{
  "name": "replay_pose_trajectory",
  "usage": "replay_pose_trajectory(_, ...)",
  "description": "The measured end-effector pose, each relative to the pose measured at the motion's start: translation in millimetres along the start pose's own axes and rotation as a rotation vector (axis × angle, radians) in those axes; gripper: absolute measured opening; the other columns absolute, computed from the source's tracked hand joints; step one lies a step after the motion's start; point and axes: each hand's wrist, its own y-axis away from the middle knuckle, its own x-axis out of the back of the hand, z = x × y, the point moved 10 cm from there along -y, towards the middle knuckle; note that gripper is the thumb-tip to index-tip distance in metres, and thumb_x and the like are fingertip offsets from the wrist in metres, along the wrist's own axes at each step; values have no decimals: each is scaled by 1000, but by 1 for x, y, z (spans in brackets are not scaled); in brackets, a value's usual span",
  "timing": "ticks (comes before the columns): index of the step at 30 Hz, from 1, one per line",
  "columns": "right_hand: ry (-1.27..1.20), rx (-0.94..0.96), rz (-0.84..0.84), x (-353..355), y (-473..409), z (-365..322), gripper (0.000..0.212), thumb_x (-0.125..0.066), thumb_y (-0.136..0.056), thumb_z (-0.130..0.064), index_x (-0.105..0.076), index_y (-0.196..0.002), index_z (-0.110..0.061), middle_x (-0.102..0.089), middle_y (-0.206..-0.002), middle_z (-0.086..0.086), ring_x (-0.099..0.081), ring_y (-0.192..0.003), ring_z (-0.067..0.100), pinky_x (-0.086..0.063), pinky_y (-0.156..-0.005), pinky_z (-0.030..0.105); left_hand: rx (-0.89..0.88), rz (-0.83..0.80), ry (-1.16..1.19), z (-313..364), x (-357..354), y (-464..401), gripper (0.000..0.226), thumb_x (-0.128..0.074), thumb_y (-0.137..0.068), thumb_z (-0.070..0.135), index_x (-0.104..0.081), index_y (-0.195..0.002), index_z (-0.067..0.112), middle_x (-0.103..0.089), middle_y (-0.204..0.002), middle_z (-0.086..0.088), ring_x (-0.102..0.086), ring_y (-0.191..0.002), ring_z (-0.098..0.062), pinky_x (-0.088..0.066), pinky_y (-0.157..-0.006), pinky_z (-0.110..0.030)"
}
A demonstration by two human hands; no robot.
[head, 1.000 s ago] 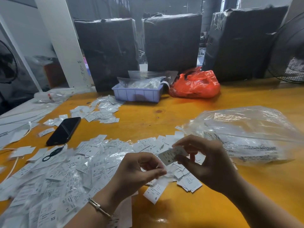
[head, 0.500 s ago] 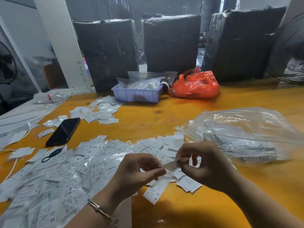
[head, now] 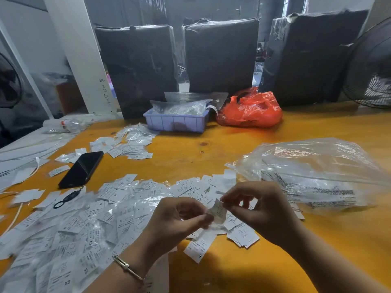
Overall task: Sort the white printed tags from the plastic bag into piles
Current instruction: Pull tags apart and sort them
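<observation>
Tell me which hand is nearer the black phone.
Left. The left hand is right of and nearer the camera than the black phone; the right hand lies farther right, beside the clear plastic bag.

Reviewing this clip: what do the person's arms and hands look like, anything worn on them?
Both forearms are bare, with no sleeves in view and no gloves on either hand. The left hand has a thin gold-toned bangle with a small pale bead at the wrist. The right hand shows no ring, watch or bracelet.
</observation>
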Motion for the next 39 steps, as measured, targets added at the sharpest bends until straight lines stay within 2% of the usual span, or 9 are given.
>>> replay_pose_trajectory(6, -47, -53, 57, 7, 0, 7, 21, -79, -71, 1, -76, -87, -12, -72, -74, -5, -65, -66, 8, -50, -51, 21, 41, 16, 39, -6, 2, -1, 21, -75, -76, 30, -77, -84, 11, -77, -79, 0, -74, -73, -16, -57, -65, -24)
replay_pose_trajectory(12, -48, -68, -7, -7, 1, 10, 13, -77, -72, 1, -75, -75, -11, -70, -69, -5, -63, -62, 9, -48, -52, 17, 52, 8, 40, -7, 0, -1, 21, -76, -75, 27, -77, -84, 8, -76, -76, 0, -72, -69, -14, -52, -60, -18)
replay_pose_trajectory(14, -50, -83, -24, -12, 3, 12, 13, -77, -72, 1, -75, -74, -12, -70, -69, -6, -64, -62, 8, -49, -52, 17, 51, 18, 24, -8, 0, -2, 18, -76, -76, 25, -77, -84, 8, -75, -74, -1, -71, -68, -13, -52, -61, -19)
replay_pose_trajectory(18, -23, -90, -70, -27, 6, 14, 14, -76, -73, -2, -76, -74, -16, -70, -70, -9, -63, -64, 7, -46, -53, 14, 56, 9, 42, -9, -1, -1, 22, -76, -77, 29, -78, -85, 9, -75, -75, -5, -72, -70, -20, -58, -65, -29)
replay_pose_trajectory(23, -91, -155, -89, -33, 6, 21, 10, -77, -74, -6, -79, -76, -16, -70, -73, -4, -61, -65, 11, -43, -52, 19, 94, 1, 15, -17, -3, -3, 8, -76, -80, 20, -78, -85, 14, -77, -79, 0, -74, -75, -16, -57, -65, -23)
replay_pose_trajectory(26, -100, -161, -63, -26, 4, 23, 14, -77, -74, -6, -77, -84, -16, -71, -75, -4, -63, -65, 11, -45, -54, 16, 97, 21, 26, -17, 0, -3, 20, -74, -75, 32, -79, -85, 16, -77, -80, 1, -74, -76, -16, -58, -66, -25)
replay_pose_trajectory(29, -84, -150, -45, -20, 3, 23, 16, -77, -75, -4, -77, -86, -16, -72, -76, -5, -64, -66, 10, -46, -55, 16, 93, 39, 39, -15, 3, -3, 21, -73, -73, 36, -78, -85, 20, -77, -81, 2, -74, -78, -16, -58, -66, -26)
replay_pose_trajectory(34, 8, -58, -123, -37, 6, 14, 12, -74, -77, -6, -78, -84, -15, -71, -78, -5, -64, -68, 8, -42, -55, 13, 97, 30, 24, -17, 3, -2, 17, -74, -74, 34, -78, -82, 20, -76, -78, -2, -73, -75, -19, -60, -67, -33)
replay_pose_trajectory(39, -79, -164, -174, -39, 6, 28, 12, -73, -79, -11, -78, -87, -18, -69, -80, -9, -62, -70, 6, -41, -55, 13, 73, 54, -19, -16, 5, -3, 12, -75, -77, 27, -76, -86, 18, -75, -79, 1, -73, -76, -16, -58, -67, -27)
